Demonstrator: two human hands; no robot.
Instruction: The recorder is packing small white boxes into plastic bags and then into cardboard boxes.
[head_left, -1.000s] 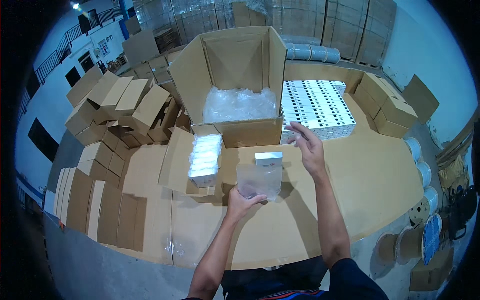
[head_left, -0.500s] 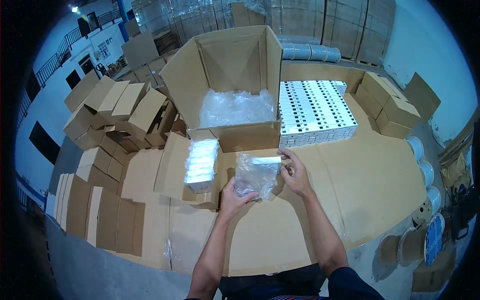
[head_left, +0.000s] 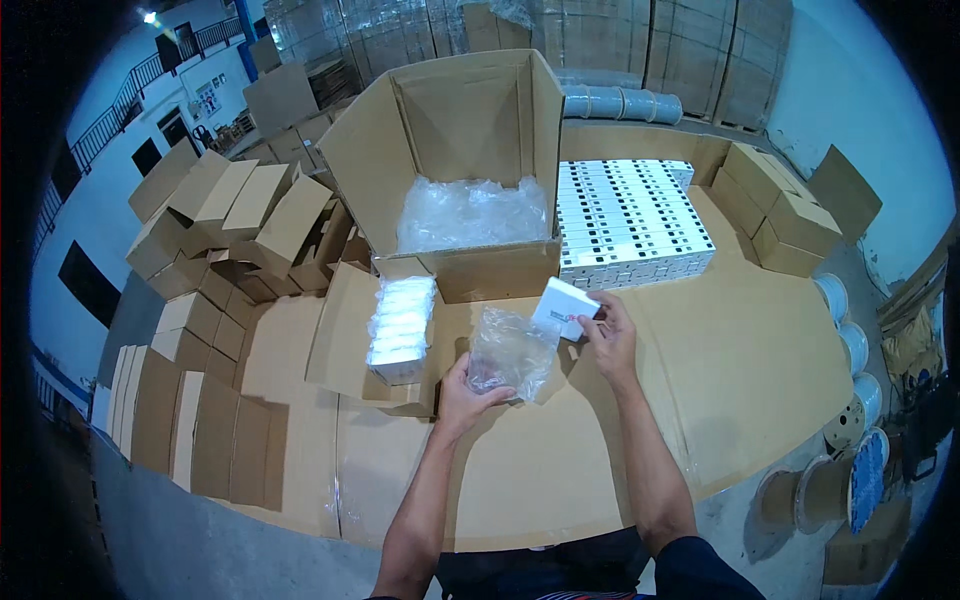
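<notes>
My left hand (head_left: 465, 390) grips the lower edge of a clear plastic bag (head_left: 510, 350) held just above the cardboard-covered table (head_left: 760, 370). My right hand (head_left: 607, 335) holds a small white box (head_left: 563, 307) at the bag's upper right edge. A plastic-wrapped bundle of white boxes (head_left: 400, 325) lies to the left of the bag. Behind the hands stands a large open carton (head_left: 470, 170) lined with clear plastic.
A flat stack of many small white boxes (head_left: 630, 215) sits right of the carton. Folded brown cartons (head_left: 230, 220) pile up at the left, closed brown boxes (head_left: 780, 210) at the far right. Tape reels (head_left: 850, 340) lie off the table's right edge.
My right hand came back from the white box stack with one small box and brought it to the bag. The left hand kept hold of the bag, which now hangs more crumpled.
</notes>
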